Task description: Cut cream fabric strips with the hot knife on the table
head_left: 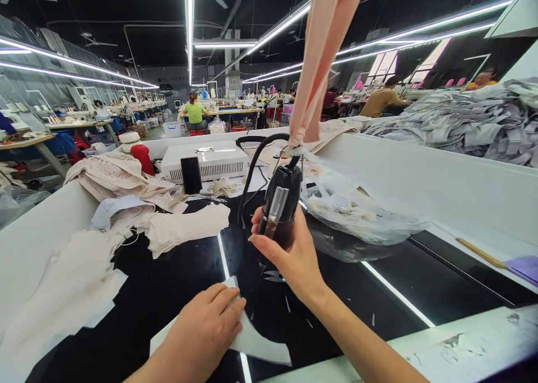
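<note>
My right hand [290, 260] is wrapped round a black corded power tool [282, 204] with a metal lever on its side. Pink fabric strips [317, 58] hold it from above, and a black cable [251, 176] loops from its top. The tool's lower end is hidden, so its exact kind does not show. Flat on the black tabletop [168, 293], my left hand [205, 321] presses a pale curved fabric piece [263, 344], fingers stretched out. Small snips [274, 276] lie just beyond, between my hands, among thin white scraps.
Stacked cream fabric pieces [189, 226] and a loose heap [63, 288] lie on the left. Behind them stand a phone [191, 175] and a white box [205, 162]. A clear plastic bag of scraps [361, 215] sits right, near a yellow stick [481, 252]. White walls [420, 176] edge the table.
</note>
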### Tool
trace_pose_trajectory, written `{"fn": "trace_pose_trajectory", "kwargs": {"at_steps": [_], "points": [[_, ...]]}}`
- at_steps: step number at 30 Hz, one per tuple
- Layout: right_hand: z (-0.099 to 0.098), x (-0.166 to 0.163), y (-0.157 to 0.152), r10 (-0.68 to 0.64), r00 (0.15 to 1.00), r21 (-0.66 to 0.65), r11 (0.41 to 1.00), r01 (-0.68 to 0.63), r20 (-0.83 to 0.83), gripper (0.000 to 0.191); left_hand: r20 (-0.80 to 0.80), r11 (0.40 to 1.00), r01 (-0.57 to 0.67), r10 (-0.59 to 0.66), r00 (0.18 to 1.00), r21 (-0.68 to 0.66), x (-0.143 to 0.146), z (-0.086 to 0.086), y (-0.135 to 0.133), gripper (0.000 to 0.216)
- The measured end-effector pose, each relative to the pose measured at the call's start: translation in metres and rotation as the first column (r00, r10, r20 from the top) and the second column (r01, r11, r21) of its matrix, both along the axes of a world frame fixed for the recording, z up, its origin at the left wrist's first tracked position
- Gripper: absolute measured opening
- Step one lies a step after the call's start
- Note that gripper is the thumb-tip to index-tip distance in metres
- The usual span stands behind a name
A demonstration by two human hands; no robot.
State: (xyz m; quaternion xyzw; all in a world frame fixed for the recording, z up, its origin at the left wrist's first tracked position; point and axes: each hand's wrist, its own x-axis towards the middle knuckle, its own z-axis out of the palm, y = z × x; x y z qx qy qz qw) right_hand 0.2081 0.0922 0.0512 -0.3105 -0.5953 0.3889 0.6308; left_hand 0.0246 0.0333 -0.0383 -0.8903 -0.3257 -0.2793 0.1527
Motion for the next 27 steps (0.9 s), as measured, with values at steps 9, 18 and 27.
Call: {"fn": "trace_pose_trajectory", "kwargs": {"at_steps": [9,18,27], "points": [[-0.011,-0.017,0.014,0.139,0.986,0.030,0.990,-0.137,-0.093,0.056,0.013,1.000,-0.002,0.002,1.000,0.013,0.005,-0.010,0.005,0.024],[-0.018,-0.027,0.018,0.189,0.977,0.104,0.978,-0.178,-0.101,0.040,0.008,0.993,-0.041,0.040,0.999,0.112,0.004,-0.020,0.001,0.040],[-0.032,-0.031,0.023,0.174,0.969,0.143,0.978,-0.150,-0.175,0.040,-0.034,0.991,-0.036,0.041,0.999,0.128,0.004,-0.025,0.000,0.036]]}}
